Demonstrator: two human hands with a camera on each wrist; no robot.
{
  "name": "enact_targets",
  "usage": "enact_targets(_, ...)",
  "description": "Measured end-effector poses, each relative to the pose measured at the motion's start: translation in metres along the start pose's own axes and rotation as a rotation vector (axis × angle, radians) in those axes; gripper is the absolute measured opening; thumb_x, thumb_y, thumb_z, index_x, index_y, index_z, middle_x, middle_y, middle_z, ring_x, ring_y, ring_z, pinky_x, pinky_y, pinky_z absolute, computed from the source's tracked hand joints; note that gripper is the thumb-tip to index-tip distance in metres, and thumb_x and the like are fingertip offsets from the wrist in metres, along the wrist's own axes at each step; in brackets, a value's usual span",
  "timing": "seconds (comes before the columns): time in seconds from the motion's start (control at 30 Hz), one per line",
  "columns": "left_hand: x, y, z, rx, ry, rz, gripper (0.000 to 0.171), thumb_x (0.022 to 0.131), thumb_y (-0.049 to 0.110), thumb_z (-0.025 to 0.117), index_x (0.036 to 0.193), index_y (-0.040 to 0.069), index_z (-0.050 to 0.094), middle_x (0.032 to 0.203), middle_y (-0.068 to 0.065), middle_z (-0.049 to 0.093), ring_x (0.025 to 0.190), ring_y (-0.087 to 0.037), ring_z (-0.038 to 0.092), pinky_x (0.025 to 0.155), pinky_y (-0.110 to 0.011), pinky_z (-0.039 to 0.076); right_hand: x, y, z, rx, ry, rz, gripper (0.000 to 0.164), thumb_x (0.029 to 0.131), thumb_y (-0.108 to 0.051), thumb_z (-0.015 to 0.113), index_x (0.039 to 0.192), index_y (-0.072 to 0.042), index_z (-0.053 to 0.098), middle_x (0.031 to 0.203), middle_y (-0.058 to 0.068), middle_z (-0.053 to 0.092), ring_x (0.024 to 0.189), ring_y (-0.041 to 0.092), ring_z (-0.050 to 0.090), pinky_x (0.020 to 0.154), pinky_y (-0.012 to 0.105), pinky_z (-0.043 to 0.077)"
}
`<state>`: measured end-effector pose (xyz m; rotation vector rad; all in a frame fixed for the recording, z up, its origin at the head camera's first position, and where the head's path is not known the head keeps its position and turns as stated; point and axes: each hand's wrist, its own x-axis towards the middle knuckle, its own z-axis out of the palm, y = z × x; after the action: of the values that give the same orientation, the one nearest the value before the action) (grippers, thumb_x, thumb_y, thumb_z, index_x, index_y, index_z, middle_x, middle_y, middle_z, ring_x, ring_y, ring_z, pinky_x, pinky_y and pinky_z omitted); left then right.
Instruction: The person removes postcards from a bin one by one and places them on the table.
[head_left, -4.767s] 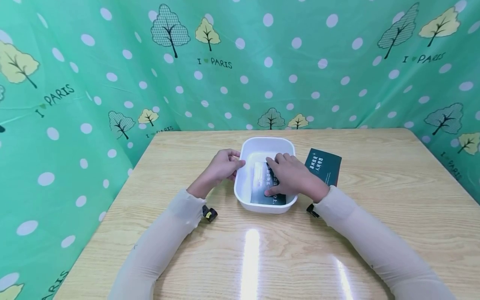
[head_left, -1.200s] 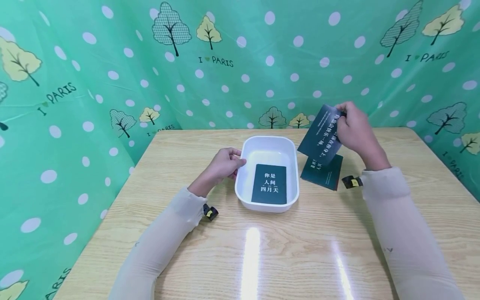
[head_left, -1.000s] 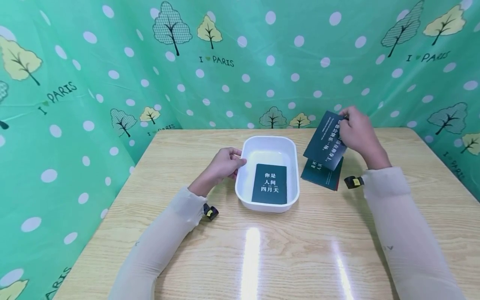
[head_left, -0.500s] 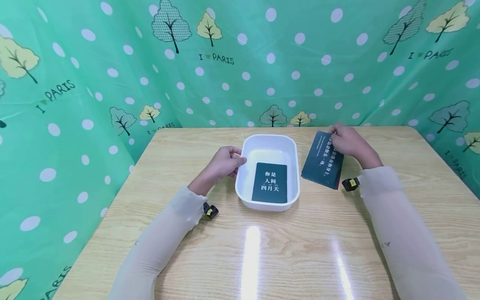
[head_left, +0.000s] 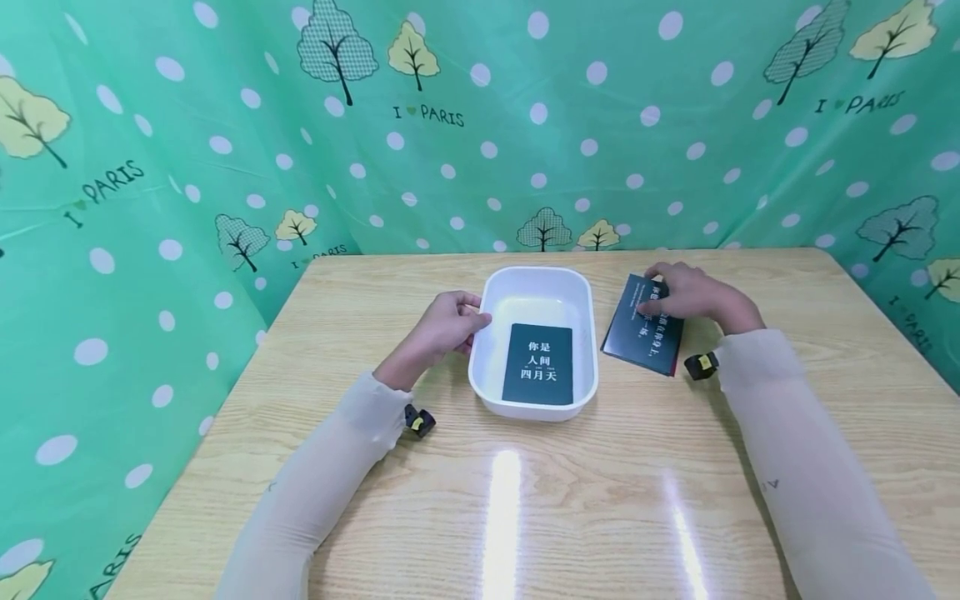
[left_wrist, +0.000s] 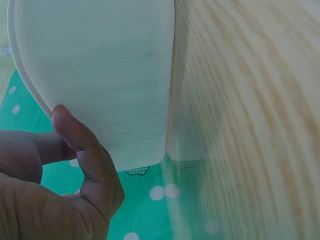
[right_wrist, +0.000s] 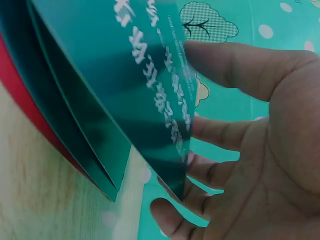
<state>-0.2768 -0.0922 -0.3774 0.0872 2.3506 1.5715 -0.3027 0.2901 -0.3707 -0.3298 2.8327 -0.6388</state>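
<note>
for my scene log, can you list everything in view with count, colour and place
table: one, light wood grain, under everything else
curtain: one, green with white dots and printed trees, behind and left of the table
white tray: one, white, mid-table
tray card: one showing, dark green with white lettering, inside the white tray
card pile: several, exact number unclear, dark green with some red, right of the white tray
black blocks: two, black with yellow patches, either side of the white tray
sleeves: two, pale, reaching in from the near side
left hand: one, bare, pinching the white tray's left rim
right hand: one, bare, at the card pile
</note>
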Motion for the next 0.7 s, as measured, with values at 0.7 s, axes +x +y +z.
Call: enact_targets(0.7, 0.0004, -0.0016, -0.0001, 0.015, 0.002, 0.021, 0.032, 0.096, 0.016, 0.063, 0.124, 0.005, 0.052, 0.088, -0.012, 0.060, 0.060, -0.020, 0.059, 0.052, -0.034, 0.055, 0.0027, -0.0069, 0.0080, -0.089, -0.081, 0.076, 0.059, 0.089, -0.020, 0.068, 0.132, 0.013, 0.046, 0.120, 0.031, 0.053, 0.103, 0.040, 0.051, 0.090, 0.058, 0.042)
